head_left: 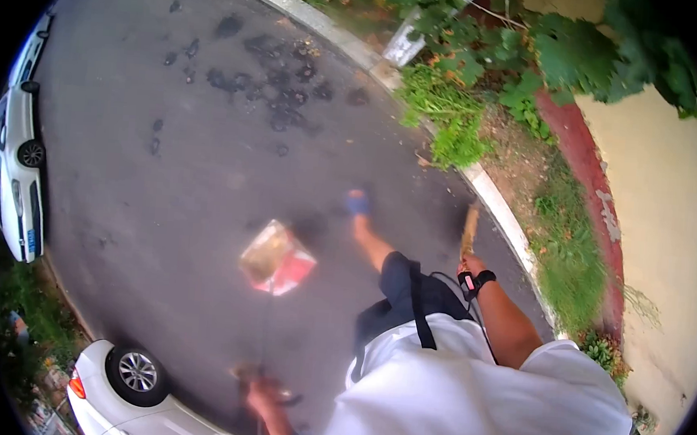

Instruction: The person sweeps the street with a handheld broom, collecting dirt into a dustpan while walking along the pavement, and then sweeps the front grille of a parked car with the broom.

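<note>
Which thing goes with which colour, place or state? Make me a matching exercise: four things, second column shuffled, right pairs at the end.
Things:
1. Right hand
2. Shoe on the visible foot
3. Shirt
4. Broad leaves

Colour, place or state:
A. Blue
B. At the upper right of the view
C. Closed around a brownish stick
D. White

Right pairs: 1-C, 2-A, 3-D, 4-B

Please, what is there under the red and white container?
Dark road shows all around the container; whatever lies directly under it is covered, so that part cannot be seen.
</note>
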A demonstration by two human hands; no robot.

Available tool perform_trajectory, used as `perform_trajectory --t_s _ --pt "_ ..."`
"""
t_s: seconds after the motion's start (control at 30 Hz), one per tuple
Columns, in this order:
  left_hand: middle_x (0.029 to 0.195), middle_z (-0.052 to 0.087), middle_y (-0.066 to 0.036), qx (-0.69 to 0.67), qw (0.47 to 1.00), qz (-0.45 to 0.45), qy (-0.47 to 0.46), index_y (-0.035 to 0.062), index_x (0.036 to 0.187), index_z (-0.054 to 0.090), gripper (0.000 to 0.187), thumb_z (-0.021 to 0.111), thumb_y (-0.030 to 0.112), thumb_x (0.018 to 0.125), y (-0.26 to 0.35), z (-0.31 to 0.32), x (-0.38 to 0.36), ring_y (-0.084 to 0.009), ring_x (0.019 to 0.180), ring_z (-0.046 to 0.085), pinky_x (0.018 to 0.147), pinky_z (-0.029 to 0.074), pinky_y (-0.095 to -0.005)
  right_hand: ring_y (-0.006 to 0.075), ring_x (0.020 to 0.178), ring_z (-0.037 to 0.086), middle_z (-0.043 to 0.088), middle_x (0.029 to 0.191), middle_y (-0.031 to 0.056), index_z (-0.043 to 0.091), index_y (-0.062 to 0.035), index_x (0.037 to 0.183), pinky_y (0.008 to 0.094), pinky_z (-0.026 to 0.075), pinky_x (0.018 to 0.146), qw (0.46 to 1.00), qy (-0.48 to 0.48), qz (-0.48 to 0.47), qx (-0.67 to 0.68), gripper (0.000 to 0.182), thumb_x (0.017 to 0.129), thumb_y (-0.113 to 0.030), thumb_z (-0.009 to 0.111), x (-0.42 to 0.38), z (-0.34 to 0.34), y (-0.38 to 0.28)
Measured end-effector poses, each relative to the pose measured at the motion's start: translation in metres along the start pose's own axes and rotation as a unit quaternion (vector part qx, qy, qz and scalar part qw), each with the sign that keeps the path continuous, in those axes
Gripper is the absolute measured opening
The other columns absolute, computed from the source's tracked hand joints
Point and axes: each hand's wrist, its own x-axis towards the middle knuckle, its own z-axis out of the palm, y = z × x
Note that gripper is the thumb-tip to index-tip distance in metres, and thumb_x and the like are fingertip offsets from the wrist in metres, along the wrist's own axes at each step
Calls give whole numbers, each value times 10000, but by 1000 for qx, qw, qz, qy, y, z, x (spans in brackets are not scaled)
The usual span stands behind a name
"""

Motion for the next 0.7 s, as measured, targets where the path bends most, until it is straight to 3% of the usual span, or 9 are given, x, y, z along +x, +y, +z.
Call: perform_trajectory --t_s 0.03,0.1,0.13,0.23,0.37,0.47,0.53,0.63,0.7 --pt "478 255 68 19 999 10 29 71 744 548 280 493 284 916 7 5 14 -87 387 229 384 215 -280 209 505 547 495 621 73 520 -72 874 364 443 421 1000 1 -7 26 111 897 -179 499 39 13 4" --pt "481 242 69 89 990 1 112 75 754 546 276 486 288 920 63 66 -16 -85 393 213 391 205 -275 226 439 505 475 552 83 469 -61 761 375 397 410 998 30 -6 -52 266 951 -245 445 -16 105 -54" --pt "482 241 70 92 990 -3 104 76 756 547 276 484 288 920 86 75 -13 -84 394 209 394 200 -274 244 500 545 519 582 100 516 -44 713 416 430 453 995 -57 20 -77 283 916 -240 493 -18 142 -71" --pt "484 239 72 91 992 -9 90 77 760 549 274 480 289 920 129 102 4 -82 396 200 400 187 -268 207 496 508 551 601 84 554 -55 682 396 389 438 957 -113 -144 -227 256 898 -191 535 55 235 -70" --pt "482 241 75 129 988 2 87 82 757 552 268 485 289 914 181 125 28 -79 396 203 402 179 -264 160 474 489 543 600 44 600 -71 823 349 353 406 993 -77 -37 -86 199 944 -215 536 -79 393 -120" --pt "480 245 74 130 988 1 85 83 752 554 268 492 292 908 224 160 29 -79 395 205 401 180 -264 125 458 476 536 600 15 634 -83 928 313 326 382 993 -85 -40 -79 187 978 -234 536 -142 429 -143" --pt "480 248 74 127 986 -3 109 83 748 555 269 496 293 904 262 217 6 -79 394 206 401 181 -263 117 429 450 514 589 2 626 -113 997 304 304 357 973 -94 -149 -146 176 978 -269 547 -153 423 -138" --pt "482 251 74 138 984 -12 116 78 745 559 273 501 294 901 293 227 36 -81 392 211 400 184 -266 80 394 395 424 561 -44 629 -181 1032 268 277 331 993 -52 -100 -25 125 924 -243 631 -167 397 -133" --pt "485 252 72 160 984 17 75 72 750 564 277 504 296 901 304 215 76 -82 390 214 399 186 -268 74 396 392 395 548 -56 596 -195 1061 253 275 326 995 6 -71 -70 140 942 -267 610 -184 373 -132"
